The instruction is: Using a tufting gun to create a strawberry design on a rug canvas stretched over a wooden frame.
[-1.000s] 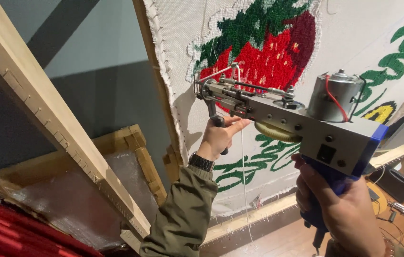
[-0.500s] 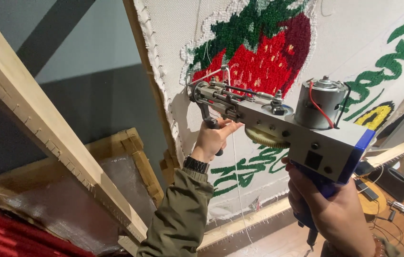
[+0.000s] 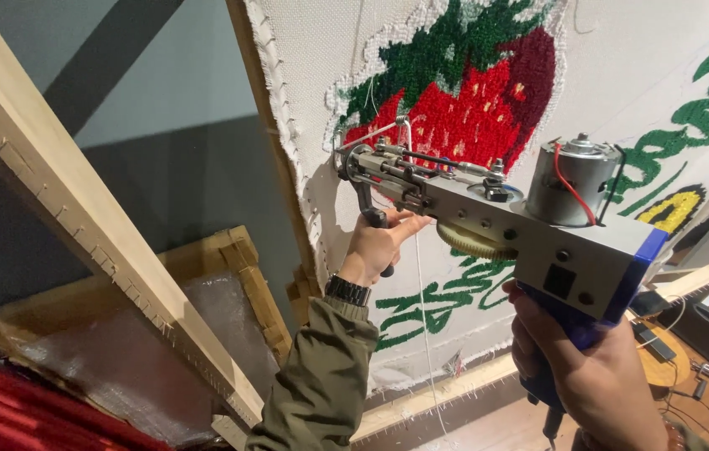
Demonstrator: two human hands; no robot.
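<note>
The person holds a tufting gun [image 3: 496,221] up against a stretched white cloth [image 3: 622,75] on a wooden frame [image 3: 430,401]. The left hand [image 3: 379,246] has its grip wrapped around the black front handle beneath the gun's nose, a dark watch [image 3: 348,291] at the wrist above an olive sleeve [image 3: 321,376]. The right hand [image 3: 597,376] has its grip clenched around the blue rear handle. The gun's needle end touches the cloth at the lower left edge of a tufted red strawberry [image 3: 471,100] with green leaves. Green tufted lettering [image 3: 425,305] runs below the gun. A second bare wooden frame [image 3: 79,200] leans at the left.
</note>
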